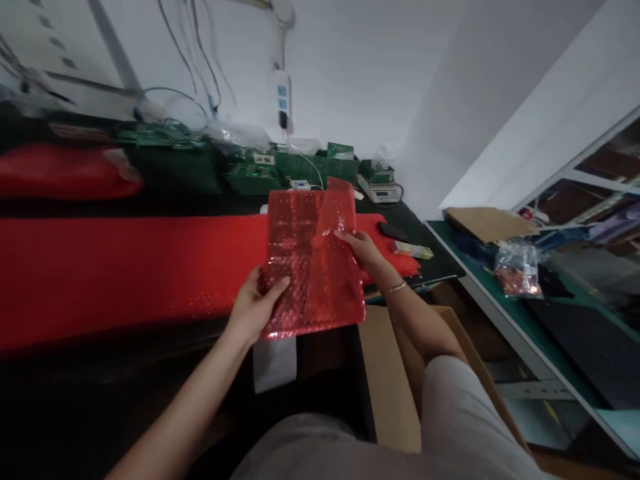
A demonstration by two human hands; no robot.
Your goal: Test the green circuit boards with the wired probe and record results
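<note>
Between my two hands I hold up a red bubble-wrap bag [315, 267], and something dark and rectangular shows faintly through its film. My left hand [255, 303] grips the lower left edge, thumb on the front face and fingers behind. At the right edge, higher up, my right hand [363, 250] pinches the bag with its thumb in front. A flap of film sticks up at the bag's upper right corner. Behind and to the left, a wide layer of red bubble wrap [125, 273] covers the black bench.
Green circuit boards [250, 173] and a small scale [380, 190] line the bench's back. A yellow-and-white small box [413, 251] lies at its right. An open cardboard box [390, 380] stands below my right arm. On the green side table [505, 313] sits a clear bag [519, 270].
</note>
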